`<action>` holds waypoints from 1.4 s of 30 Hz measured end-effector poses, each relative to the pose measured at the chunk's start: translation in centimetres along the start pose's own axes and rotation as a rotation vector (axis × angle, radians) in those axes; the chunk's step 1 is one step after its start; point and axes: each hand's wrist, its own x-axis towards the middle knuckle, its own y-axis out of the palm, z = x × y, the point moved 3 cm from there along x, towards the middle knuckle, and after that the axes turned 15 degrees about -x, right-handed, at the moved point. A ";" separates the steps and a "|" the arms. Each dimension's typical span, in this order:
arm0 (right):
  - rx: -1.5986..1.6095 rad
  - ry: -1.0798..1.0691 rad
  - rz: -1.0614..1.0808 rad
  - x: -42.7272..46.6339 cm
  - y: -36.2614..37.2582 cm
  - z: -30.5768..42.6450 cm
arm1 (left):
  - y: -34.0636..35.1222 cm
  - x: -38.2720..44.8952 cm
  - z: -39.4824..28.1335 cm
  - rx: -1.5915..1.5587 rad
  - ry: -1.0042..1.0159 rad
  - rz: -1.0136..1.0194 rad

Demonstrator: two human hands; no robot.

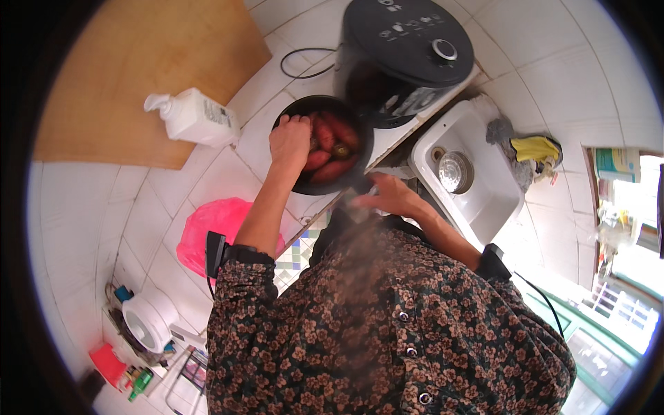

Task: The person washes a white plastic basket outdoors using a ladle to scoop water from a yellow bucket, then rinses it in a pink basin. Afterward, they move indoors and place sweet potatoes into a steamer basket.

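Observation:
A round black air fryer basket (368, 150) stands on the white tiled counter, with several red sweet potatoes (332, 168) inside. My left hand (290, 140) reaches over the basket's rim at its left side; the fingertips are among the sweet potatoes, and whether they grip one is hidden. My right hand (389, 194) is at the near side of the basket, by its blurred handle (355, 194); the thumb and fingers look apart, but the contact with the handle is unclear. Right behind the basket is the black air fryer (404, 52) with a silver knob on top.
A white pump bottle (199, 118) stands left of the basket, by a wooden board (145, 67). A pink plastic bag (212, 228) lies near my left forearm. At right is a white sink (482, 192) with a metal strainer (455, 172); cloths (534, 149) hang beyond its edge.

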 end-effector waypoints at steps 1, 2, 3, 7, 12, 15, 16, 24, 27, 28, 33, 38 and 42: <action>-0.016 0.012 -0.016 0.2 0.5 0.0 | 0.3 0.2 0.0 0.052 0.002 0.011; 0.123 0.036 -0.015 0.4 0.9 0.1 | 0.6 0.5 -0.1 0.101 -0.013 0.053; 0.199 0.064 0.003 0.6 1.3 0.1 | 0.7 0.6 -0.4 0.083 -0.010 0.026; 0.325 0.070 -0.119 0.8 1.9 0.8 | -1.3 -0.3 -1.4 -0.171 0.072 -0.206; 0.396 0.030 -0.220 -1.4 1.8 0.9 | -6.4 -3.2 -0.4 -0.663 -0.049 -0.594; 0.399 0.004 -0.204 -3.6 0.5 -0.1 | -8.0 -4.6 0.3 -0.814 -0.186 -0.662; 0.450 0.010 -0.164 -4.8 0.1 -0.5 | -8.0 -5.0 0.4 -0.866 -0.237 -0.673; 0.495 0.092 -0.200 -13.6 -3.5 -5.1 | -6.8 -2.0 -4.4 -1.043 -0.209 -0.533; 0.528 0.213 -0.302 -15.2 -3.3 -7.6 | -7.6 1.1 -6.0 -1.070 -0.086 -0.543; 0.545 0.239 -0.301 -15.5 -3.1 -8.4 | -8.1 2.4 -6.4 -1.069 -0.028 -0.551; 0.567 0.272 -0.433 -14.7 -2.8 -11.0 | -11.0 10.1 -6.8 -1.056 0.070 -0.510; 0.592 0.234 -0.546 -13.0 -3.1 -11.3 | -14.4 15.5 -6.8 -1.051 0.077 -0.347; 0.647 0.196 -0.569 -12.2 -3.6 -11.2 | -14.1 17.3 -7.7 -0.993 0.045 -0.139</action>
